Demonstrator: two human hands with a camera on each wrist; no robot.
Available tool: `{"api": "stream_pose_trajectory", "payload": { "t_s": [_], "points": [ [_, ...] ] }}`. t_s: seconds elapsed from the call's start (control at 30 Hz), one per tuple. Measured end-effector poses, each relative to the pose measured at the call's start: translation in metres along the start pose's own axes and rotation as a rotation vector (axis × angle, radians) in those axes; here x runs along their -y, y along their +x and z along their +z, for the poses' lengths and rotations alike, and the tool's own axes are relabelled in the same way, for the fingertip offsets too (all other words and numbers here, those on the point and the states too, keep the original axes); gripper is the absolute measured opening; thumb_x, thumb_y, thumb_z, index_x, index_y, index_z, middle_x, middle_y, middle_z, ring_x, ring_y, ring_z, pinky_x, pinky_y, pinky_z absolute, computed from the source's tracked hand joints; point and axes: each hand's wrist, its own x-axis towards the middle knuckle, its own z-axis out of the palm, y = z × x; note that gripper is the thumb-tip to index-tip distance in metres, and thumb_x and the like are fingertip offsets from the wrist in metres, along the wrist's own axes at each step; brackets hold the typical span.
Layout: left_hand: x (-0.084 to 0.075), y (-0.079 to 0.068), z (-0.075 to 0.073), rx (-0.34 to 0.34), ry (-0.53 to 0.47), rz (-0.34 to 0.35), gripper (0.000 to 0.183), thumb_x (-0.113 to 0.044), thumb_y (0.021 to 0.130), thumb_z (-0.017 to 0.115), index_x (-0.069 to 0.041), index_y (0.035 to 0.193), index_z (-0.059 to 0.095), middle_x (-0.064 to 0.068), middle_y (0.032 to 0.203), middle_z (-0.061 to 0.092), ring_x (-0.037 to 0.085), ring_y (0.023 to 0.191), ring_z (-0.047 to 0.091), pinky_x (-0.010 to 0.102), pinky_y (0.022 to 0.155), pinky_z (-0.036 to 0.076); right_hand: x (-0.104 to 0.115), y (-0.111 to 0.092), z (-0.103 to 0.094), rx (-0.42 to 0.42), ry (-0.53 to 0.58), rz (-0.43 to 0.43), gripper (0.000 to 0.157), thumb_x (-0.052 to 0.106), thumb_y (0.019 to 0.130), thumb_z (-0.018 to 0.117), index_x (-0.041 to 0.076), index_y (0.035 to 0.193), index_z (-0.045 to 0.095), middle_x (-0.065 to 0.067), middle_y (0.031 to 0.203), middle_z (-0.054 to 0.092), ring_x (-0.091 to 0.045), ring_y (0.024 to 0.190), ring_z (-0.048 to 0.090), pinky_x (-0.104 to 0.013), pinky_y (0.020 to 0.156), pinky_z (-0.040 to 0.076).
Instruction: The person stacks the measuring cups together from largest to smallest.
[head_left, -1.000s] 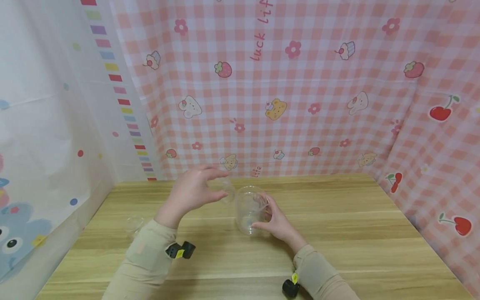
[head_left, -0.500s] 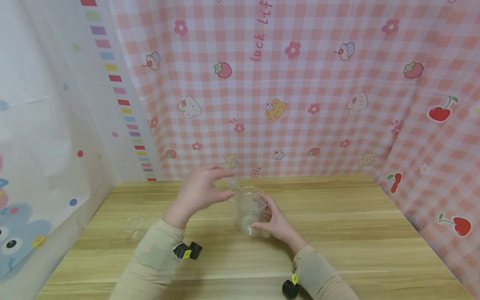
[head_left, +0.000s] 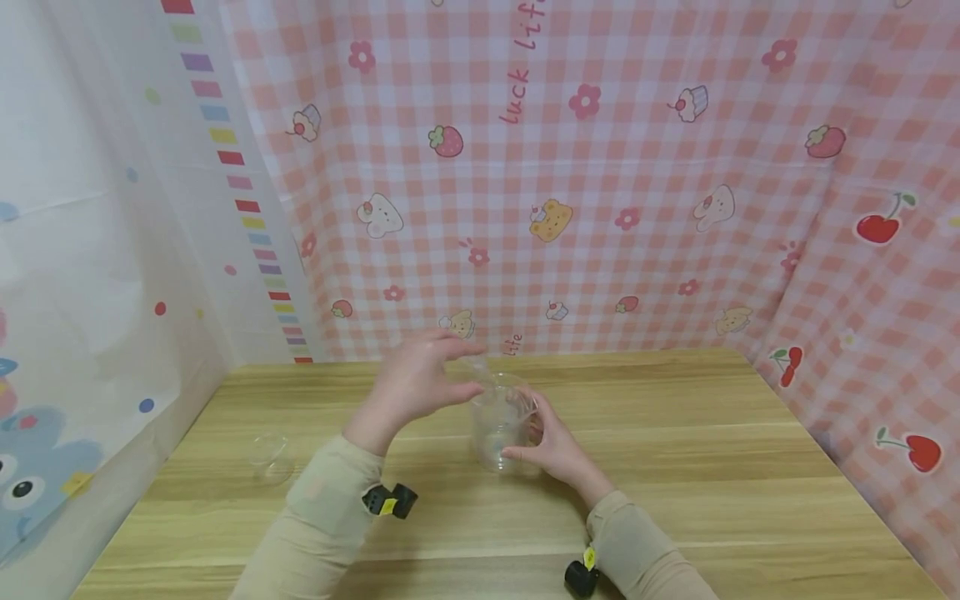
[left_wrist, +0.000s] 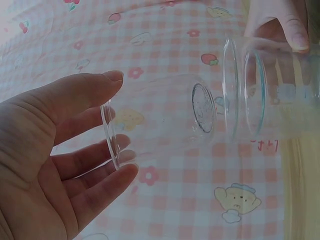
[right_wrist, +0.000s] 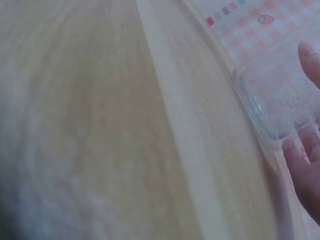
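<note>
My left hand (head_left: 416, 379) pinches a clear plastic cup (left_wrist: 160, 120) by its rim, thumb on one side and fingertips on the other. The base of that cup points toward the mouth of a clear cup stack (head_left: 498, 437), close over it. Two rims show on the stack in the left wrist view, one cup nested in another. With thumb and fingers round its side, my right hand (head_left: 555, 446) holds the stack upright on the wooden table (head_left: 675, 500). The right wrist view catches the stack's lower end and part of that hand at its right edge.
Another clear cup (head_left: 270, 458) stands on the table at the left, near the left sleeve. A pink checked cloth (head_left: 585, 167) hangs behind the table's back edge and along the right; a white cloth (head_left: 97, 250) hangs on the left.
My left hand has moved right with its cup, which now overlaps the stack's mouth in the head view. My right hand and the stack have stayed in place.
</note>
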Motion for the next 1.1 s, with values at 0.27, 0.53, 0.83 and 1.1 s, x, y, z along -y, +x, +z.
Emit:
{"api": "stream_pose_trajectory", "payload": {
  "t_s": [0.27, 0.53, 0.83, 1.1],
  "points": [
    [-0.003, 0.005, 0.007, 0.01, 0.032, 0.005, 0.047, -0.036, 0.078, 0.084, -0.017, 0.12, 0.072, 0.006, 0.122, 0.068, 0.027, 0.112, 0.062, 0.048, 0.091, 0.053, -0.001, 0.0, 0.0, -0.004, 0.003, 0.016, 0.091, 0.0, 0.08, 0.081, 0.009, 0.152, 0.026, -0.018, 0.153, 0.036, -0.04, 0.139, 0.037, -0.049, 0.113, 0.032],
    [-0.006, 0.009, 0.015, 0.03, 0.005, -0.032, 0.048, -0.034, 0.078, 0.084, -0.016, 0.121, 0.072, 0.004, 0.122, 0.068, 0.026, 0.112, 0.062, 0.046, 0.088, 0.054, -0.001, 0.0, 0.0, -0.011, -0.013, 0.029, 0.093, 0.001, 0.079, 0.082, 0.012, 0.152, 0.027, -0.017, 0.152, 0.036, -0.039, 0.138, 0.038, -0.049, 0.112, 0.033],
    [-0.007, 0.014, 0.027, 0.058, 0.016, -0.039, 0.046, -0.034, 0.078, 0.084, -0.017, 0.12, 0.072, 0.002, 0.117, 0.07, 0.024, 0.106, 0.062, 0.043, 0.086, 0.054, -0.002, 0.0, 0.0, -0.013, -0.011, 0.025, 0.092, 0.003, 0.079, 0.082, 0.01, 0.152, 0.027, -0.018, 0.152, 0.037, -0.039, 0.137, 0.039, -0.048, 0.112, 0.034],
    [-0.007, 0.017, 0.039, 0.106, 0.011, -0.055, 0.046, -0.035, 0.079, 0.083, -0.015, 0.119, 0.072, 0.002, 0.12, 0.069, 0.023, 0.11, 0.062, 0.042, 0.088, 0.054, -0.001, 0.001, -0.001, 0.001, 0.001, 0.01, 0.091, 0.001, 0.08, 0.081, 0.006, 0.152, 0.025, -0.021, 0.151, 0.035, -0.04, 0.137, 0.039, -0.048, 0.112, 0.033]
  ]
}}
